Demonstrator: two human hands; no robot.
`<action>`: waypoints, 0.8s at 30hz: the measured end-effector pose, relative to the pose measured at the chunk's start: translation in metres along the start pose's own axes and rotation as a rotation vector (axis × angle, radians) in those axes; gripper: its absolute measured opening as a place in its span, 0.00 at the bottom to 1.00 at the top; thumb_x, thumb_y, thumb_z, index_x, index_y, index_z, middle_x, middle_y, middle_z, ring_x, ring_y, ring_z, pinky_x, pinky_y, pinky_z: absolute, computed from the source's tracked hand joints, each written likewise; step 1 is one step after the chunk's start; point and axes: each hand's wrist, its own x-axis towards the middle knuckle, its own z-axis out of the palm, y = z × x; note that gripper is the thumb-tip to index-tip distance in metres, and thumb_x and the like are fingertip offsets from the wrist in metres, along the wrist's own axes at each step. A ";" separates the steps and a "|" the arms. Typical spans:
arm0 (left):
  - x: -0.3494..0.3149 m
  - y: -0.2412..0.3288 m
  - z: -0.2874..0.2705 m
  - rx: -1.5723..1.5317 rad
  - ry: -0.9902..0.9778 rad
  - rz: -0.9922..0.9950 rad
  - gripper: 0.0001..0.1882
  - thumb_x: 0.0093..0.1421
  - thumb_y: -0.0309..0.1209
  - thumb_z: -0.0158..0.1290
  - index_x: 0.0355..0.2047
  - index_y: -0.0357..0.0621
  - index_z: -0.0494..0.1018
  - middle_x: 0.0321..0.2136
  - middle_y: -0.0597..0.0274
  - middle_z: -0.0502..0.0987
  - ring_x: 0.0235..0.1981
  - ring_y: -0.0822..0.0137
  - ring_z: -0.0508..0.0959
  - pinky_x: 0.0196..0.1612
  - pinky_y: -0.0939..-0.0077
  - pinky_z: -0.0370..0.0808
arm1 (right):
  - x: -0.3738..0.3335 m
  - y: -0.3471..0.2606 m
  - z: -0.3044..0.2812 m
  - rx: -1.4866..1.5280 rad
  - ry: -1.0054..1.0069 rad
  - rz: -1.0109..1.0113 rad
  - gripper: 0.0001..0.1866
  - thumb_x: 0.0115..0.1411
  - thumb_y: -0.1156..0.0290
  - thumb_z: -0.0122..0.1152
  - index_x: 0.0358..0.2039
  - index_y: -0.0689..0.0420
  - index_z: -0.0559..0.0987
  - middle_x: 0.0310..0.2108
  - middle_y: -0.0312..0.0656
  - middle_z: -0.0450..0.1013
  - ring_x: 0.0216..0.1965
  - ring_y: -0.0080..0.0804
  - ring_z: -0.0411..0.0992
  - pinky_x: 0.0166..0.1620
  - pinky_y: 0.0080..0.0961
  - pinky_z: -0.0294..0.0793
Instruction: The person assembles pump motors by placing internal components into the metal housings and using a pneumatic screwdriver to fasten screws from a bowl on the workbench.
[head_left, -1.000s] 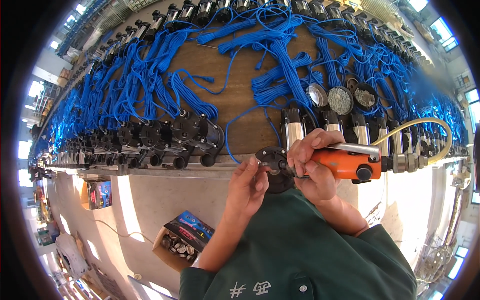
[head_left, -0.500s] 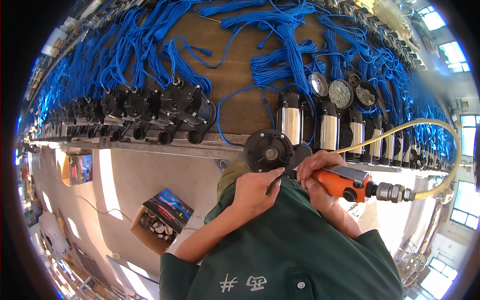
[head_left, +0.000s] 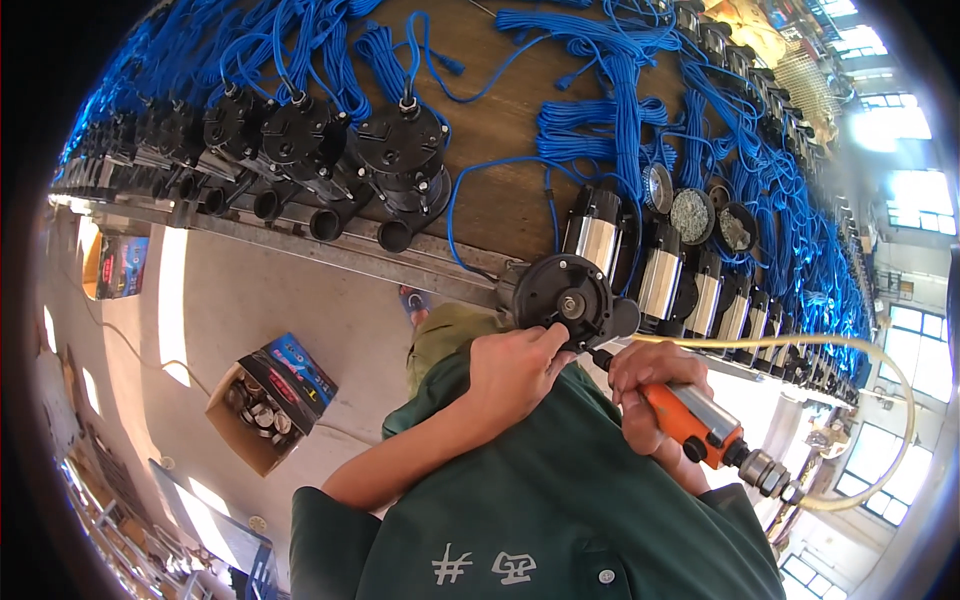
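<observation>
A round black pump housing [head_left: 563, 303] with a shaft hole at its centre faces me at the bench edge, tilted outward. My left hand [head_left: 515, 375] is closed, its fingertips pressed at the housing's near rim; whatever they pinch is too small to make out. My right hand [head_left: 655, 385] grips an orange air screwdriver [head_left: 695, 425], whose dark bit points left at the rim beside my left fingertips. Whether the bit touches a screw cannot be seen. A pale yellow air hose [head_left: 910, 400] loops from the tool's back end.
Black-and-silver pump motors [head_left: 662, 272] stand in a row at right, black pumps [head_left: 400, 150] at left. Blue cable bundles [head_left: 600, 130] lie behind them. Small dishes [head_left: 692, 216] hold loose parts. On the floor sits an open carton [head_left: 235, 430] with metal parts.
The view has turned and shifted, so the bench now slants down to the right. The screwdriver has drawn slightly away from the housing and tilts lower at its back end. My left fingertips remain at the rim.
</observation>
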 end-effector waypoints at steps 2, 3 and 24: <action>0.001 0.000 0.000 0.002 -0.007 -0.013 0.13 0.48 0.36 0.65 0.28 0.50 0.72 0.19 0.66 0.76 0.19 0.60 0.76 0.19 0.67 0.67 | -0.001 0.003 0.003 0.003 0.006 -0.080 0.11 0.38 0.84 0.55 0.27 0.64 0.72 0.20 0.43 0.71 0.17 0.32 0.73 0.23 0.26 0.75; 0.001 0.001 0.000 0.003 -0.011 -0.019 0.13 0.47 0.36 0.65 0.28 0.50 0.72 0.19 0.66 0.76 0.19 0.60 0.76 0.19 0.68 0.67 | 0.000 0.006 0.001 0.015 -0.028 -0.116 0.10 0.37 0.84 0.55 0.26 0.63 0.72 0.19 0.44 0.71 0.17 0.32 0.72 0.23 0.25 0.75; -0.010 -0.033 -0.044 -1.509 0.439 -0.909 0.13 0.63 0.21 0.43 0.47 0.32 0.67 0.38 0.51 0.78 0.31 0.63 0.79 0.36 0.73 0.77 | 0.012 -0.016 -0.013 0.014 -0.022 0.030 0.17 0.43 0.83 0.54 0.37 0.62 0.71 0.24 0.44 0.73 0.23 0.33 0.73 0.29 0.26 0.75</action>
